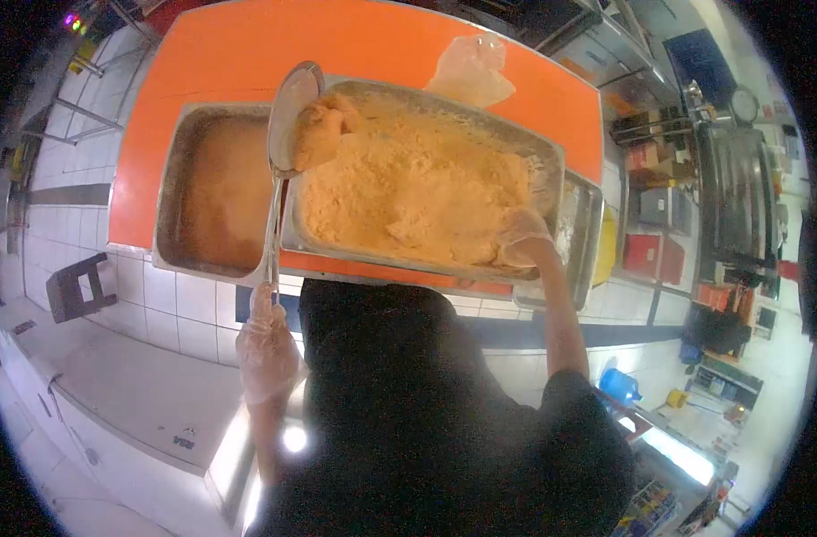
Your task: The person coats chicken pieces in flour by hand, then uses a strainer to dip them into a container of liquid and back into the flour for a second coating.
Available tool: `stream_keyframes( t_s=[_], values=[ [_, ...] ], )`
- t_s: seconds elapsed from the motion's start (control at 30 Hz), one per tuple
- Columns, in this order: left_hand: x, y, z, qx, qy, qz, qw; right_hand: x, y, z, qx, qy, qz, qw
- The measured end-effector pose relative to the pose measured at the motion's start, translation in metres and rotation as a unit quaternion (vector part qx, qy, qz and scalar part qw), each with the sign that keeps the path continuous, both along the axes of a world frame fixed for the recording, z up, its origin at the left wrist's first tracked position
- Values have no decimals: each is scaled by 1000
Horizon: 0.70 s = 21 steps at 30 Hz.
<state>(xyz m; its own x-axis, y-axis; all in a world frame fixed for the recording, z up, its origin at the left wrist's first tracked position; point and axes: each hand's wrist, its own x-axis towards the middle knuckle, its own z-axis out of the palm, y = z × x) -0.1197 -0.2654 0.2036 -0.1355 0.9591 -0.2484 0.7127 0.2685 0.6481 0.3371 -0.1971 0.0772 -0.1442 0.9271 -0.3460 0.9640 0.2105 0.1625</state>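
Observation:
My left hand (269,353), in a clear plastic glove, grips the handle of a long metal skimmer (297,112). The skimmer's round head is tipped on its side over the left end of a large metal pan (559,179). Beside the head, coated orange pieces (326,130) lie heaped in that corner. Crumbly orange breading flour (408,192) fills the pan. At the right end, my gloved right hand (525,237) dips into the flour, which hides its fingers.
A deep metal pan (171,188) with reddish-brown contents stands to the left. Another metal tray (587,224) shows at the right, partly under the big pan. A crumpled clear plastic bag or glove (474,70) lies on the orange table (355,40). A white chest-like unit (149,403) stands lower left.

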Motion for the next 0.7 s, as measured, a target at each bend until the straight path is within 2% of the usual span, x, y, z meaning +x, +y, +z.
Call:
stream_keyframes(
  t_s=[0.03, 0.07, 0.1, 0.17, 0.23, 0.3, 0.37, 0.4, 0.47, 0.5, 0.57, 0.6, 0.63, 0.67, 0.7],
  values=[
    [-1, -1, -7, 64, 52, -21, 996, 4, -8, -7, 0, 21, 16, 1000],
    [1, -1, -7, 62, 49, -25, 997, 6, -15, -11, 0, 42, 32, 999],
    [2, 2, -3, 34, 44, -9, 998, -6, -12, 7, -2, 38, 27, 999],
    [0, 3, 1, 6, 37, 4, 999, -27, -3, 39, -70, -40, 56, 995],
    [-6, 3, 4, -2, -84, 65, 994, -5, -12, 5, -47, -30, 77, 995],
    [-5, 7, 12, -6, -112, 95, 989, -9, -6, 6, -25, -19, 100, 994],
    [-14, 1, -1, -1, -157, 138, 978, -18, 2, 16, -152, -55, -10, 987],
    [-19, -2, -2, -3, -160, 137, 978, -17, 1, 27, -154, -58, -13, 986],
    [-25, -2, 1, -6, -225, 187, 956, -15, 7, 45, -80, 75, -122, 987],
    [-26, 1, 3, -29, -292, 269, 918, 4, 5, 34, -81, 73, -120, 987],
    [-40, -7, -6, -25, -300, 253, 919, 43, -9, 14, 83, 124, 63, 987],
    [-48, -9, -13, -15, -310, 235, 921, 49, -13, 9, 81, 122, 62, 987],
    [-49, -6, -20, 15, -291, 243, 925, 42, -11, 15, 104, 282, -65, 952],
    [-50, -5, -22, 14, -294, 243, 924, 35, -10, 21, 124, 429, -188, 875],
    [-50, -1, -18, -10, -244, 271, 931, 29, -12, 24, 123, 427, -189, 876]
  ],
)
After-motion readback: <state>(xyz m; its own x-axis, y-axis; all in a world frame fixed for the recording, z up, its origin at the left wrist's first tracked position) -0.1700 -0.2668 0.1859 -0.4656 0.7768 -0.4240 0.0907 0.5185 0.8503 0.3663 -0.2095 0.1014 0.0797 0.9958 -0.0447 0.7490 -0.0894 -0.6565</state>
